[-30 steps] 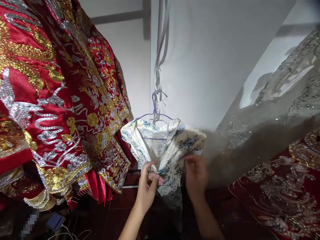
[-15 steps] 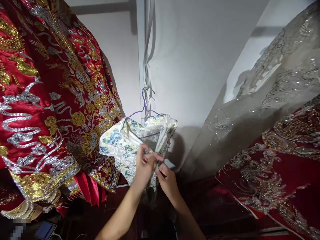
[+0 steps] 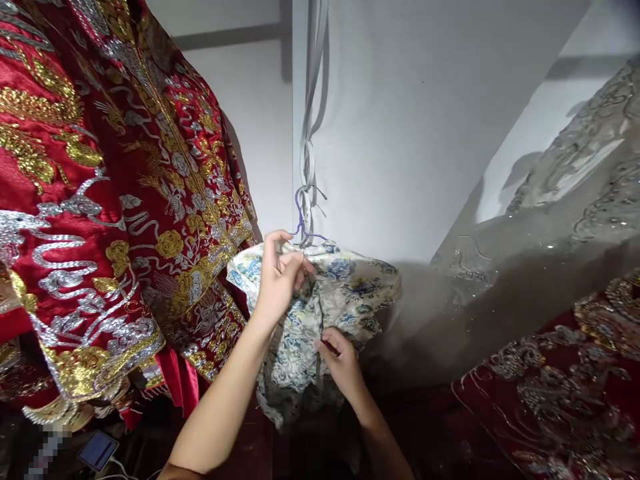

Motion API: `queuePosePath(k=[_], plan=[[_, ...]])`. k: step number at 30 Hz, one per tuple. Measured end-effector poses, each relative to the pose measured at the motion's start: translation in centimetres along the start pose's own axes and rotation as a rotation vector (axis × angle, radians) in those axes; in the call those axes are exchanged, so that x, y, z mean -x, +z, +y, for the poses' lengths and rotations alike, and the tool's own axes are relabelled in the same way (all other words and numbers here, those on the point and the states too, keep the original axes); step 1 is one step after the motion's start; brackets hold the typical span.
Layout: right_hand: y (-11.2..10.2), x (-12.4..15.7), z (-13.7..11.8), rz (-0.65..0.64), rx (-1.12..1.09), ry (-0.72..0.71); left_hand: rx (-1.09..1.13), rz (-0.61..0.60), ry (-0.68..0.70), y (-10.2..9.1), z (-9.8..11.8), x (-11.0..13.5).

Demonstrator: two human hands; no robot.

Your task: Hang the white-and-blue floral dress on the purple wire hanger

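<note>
Hanging at the frame's centre, a white cloth garment printed with blue and yellow flowers (image 3: 353,283) drapes from a thin purple wire hanger (image 3: 301,219). The left hand (image 3: 280,275) pinches its upper front; the right hand (image 3: 343,363) pinches its front edge lower down. A red jacket embroidered in gold and silver (image 3: 183,200) fills the left.

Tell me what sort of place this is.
Probably a clothing shop or costume room: a floral garment hangs on a purple hanger, with an embroidered red jacket at left and sparkling sheer fabric at right.
</note>
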State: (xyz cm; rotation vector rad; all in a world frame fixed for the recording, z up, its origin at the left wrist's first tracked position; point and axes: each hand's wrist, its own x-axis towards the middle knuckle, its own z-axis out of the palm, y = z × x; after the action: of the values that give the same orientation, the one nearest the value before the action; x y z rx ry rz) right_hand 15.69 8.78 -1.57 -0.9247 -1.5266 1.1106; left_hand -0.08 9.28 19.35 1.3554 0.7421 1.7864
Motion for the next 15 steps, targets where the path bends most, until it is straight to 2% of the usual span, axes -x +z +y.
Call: queuePosePath(k=[2, 5, 6, 8, 10, 12, 15], plan=[[-1.3, -2.0, -3.6, -0.023, -0.051, -0.052, -0.028, 0.008, 0.001, 0.3, -1.0, 0.9], [-2.4, -5.6, -9.7, -0.003, -0.097, -0.252, -0.062, 0.018, -0.004, 0.9, -1.9, 2.0], [-2.6, -6.8, -11.4, 0.007, -0.081, -0.326, -0.070, 0.022, -0.005, 1.0, -2.1, 2.3], [-2.5, -8.8, -14.0, -0.066, 0.031, -0.391, -0.064, 0.040, -0.004, 1.2, -2.5, 2.7], [-2.2, -10.1, -15.3, -0.126, 0.182, -0.386, -0.031, 0.076, 0.001, 1.2, -2.9, 3.1], [-1.7, -10.8, -15.8, -0.131, 0.285, -0.378, -0.011, 0.116, -0.004, 1.1, -3.3, 3.1], [-0.9, -11.0, -16.1, -0.107, 0.281, -0.423, -0.021, 0.170, -0.028, 0.9, -3.8, 3.0]])
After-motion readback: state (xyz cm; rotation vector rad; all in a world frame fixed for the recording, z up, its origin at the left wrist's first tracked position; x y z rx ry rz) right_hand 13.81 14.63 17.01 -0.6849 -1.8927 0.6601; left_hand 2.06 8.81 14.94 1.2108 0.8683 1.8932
